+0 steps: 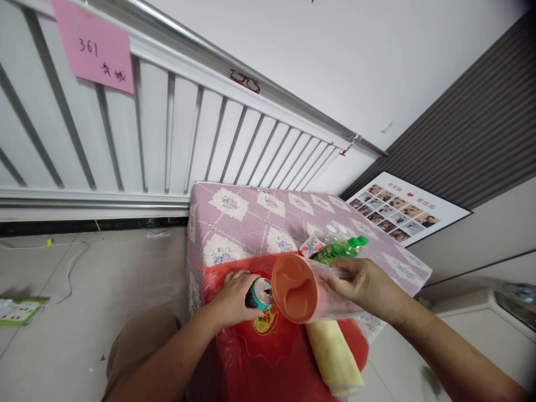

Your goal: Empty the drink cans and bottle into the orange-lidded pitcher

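Observation:
My left hand (240, 296) is wrapped round an open drink can (262, 293) with a teal rim, over a red plate (280, 346). My right hand (355, 282) grips the handle of a clear pitcher (330, 301), which is tipped on its side. Its orange lid (295, 288) faces the can, and the lid's edge is close to the can's top. The inside of the pitcher is mostly hidden by the lid and my right hand.
Behind the pitcher lie green bottles (341, 249) and a small printed card (311, 246). A rolled yellow cloth (335, 357) rests on the red sheet at the front. The patterned tablecloth (251, 223) runs to a white railing (209, 139).

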`<state>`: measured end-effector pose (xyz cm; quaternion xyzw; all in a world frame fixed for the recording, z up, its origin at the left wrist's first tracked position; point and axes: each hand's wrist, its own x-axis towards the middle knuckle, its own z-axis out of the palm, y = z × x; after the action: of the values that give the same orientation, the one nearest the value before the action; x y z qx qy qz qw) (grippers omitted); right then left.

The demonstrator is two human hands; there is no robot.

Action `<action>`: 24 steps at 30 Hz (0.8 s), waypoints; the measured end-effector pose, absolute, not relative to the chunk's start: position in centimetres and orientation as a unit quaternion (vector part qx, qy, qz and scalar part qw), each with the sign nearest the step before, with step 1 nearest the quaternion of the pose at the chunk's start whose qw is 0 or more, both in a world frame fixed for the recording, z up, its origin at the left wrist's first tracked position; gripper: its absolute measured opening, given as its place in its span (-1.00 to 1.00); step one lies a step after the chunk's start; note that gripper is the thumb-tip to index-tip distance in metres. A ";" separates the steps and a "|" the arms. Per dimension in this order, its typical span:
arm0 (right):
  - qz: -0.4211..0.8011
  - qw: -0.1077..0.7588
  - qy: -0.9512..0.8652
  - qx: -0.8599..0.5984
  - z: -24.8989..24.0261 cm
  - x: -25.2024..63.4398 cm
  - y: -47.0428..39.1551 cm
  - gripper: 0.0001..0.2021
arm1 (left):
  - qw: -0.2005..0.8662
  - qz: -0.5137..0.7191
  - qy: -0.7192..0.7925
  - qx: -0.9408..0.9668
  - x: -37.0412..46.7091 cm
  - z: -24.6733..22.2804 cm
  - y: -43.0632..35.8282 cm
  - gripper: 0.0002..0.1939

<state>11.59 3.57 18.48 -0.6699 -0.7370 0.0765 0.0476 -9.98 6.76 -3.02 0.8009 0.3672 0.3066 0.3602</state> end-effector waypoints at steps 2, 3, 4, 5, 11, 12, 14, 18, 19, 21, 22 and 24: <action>0.078 0.050 -0.734 -0.673 18.5 11.7 3.5 -0.60 | 0.362 0.306 0.369 0.800 -9.9 -3.0 6.8 -0.26; 0.078 0.052 -0.732 -0.675 18.5 11.7 3.5 -0.60 | 0.362 0.306 0.370 0.799 -9.9 -3.0 6.7 -0.26; 0.078 0.053 -0.730 -0.677 18.5 11.8 3.5 -0.61 | 0.363 0.306 0.371 0.798 -9.9 -3.0 6.7 -0.27; 0.077 0.054 -0.729 -0.678 18.5 11.8 3.5 -0.61 | 0.363 0.306 0.373 0.797 -9.9 -2.9 6.7 -0.27; 0.080 0.049 -0.725 -0.682 18.4 12.0 3.5 -0.60 | 0.367 0.297 0.373 0.799 -9.9 -3.0 6.8 -0.25; 0.082 0.048 -0.724 -0.683 18.4 12.0 3.5 -0.60 | 0.367 0.298 0.373 0.799 -9.9 -3.0 6.8 -0.24; 0.084 0.048 -0.722 -0.685 18.5 12.0 3.6 -0.59 | 0.366 0.301 0.371 0.798 -9.9 -3.1 6.8 -0.23; 0.085 0.044 -0.720 -0.687 18.5 12.0 3.6 -0.59 | 0.365 0.304 0.370 0.799 -9.9 -3.1 6.8 -0.24; 0.086 0.042 -0.719 -0.689 18.4 12.0 3.6 -0.58 | 0.366 0.303 0.369 0.799 -9.9 -3.1 6.8 -0.25; 0.087 0.040 -0.716 -0.692 18.4 12.1 3.6 -0.58 | 0.366 0.303 0.369 0.799 -9.9 -3.1 6.8 -0.25; 0.088 0.040 -0.715 -0.693 18.4 12.1 3.6 -0.57 | 0.366 0.303 0.370 0.799 -9.9 -3.1 6.8 -0.25; 0.091 0.039 -0.716 -0.691 18.3 12.2 3.6 -0.56 | 0.364 0.304 0.368 0.800 -9.9 -3.2 6.8 -0.25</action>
<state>12.17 3.57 18.34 -0.6908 -0.7163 0.0909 0.0389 -9.88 6.81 -3.17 0.7998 0.3682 0.3037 0.3640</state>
